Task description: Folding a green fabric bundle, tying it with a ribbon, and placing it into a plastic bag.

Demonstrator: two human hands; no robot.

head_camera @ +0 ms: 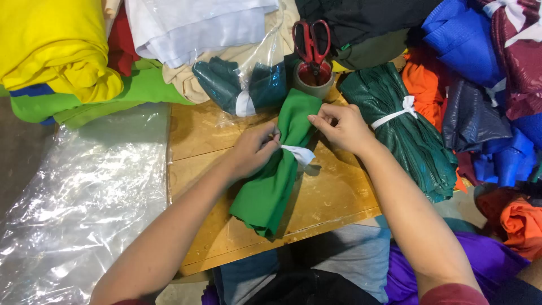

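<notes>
Scuffed wooden table (339,197), hands pinching soft green fabric bundle (271,186)

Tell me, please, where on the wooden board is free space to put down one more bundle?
The wooden board is bare left of the green bundle, up to the clear plastic sheet. A smaller bare patch lies right of it, under the right hand. The far edge is crowded: bagged teal cloth, scissors cup, dark green bundle.
</notes>
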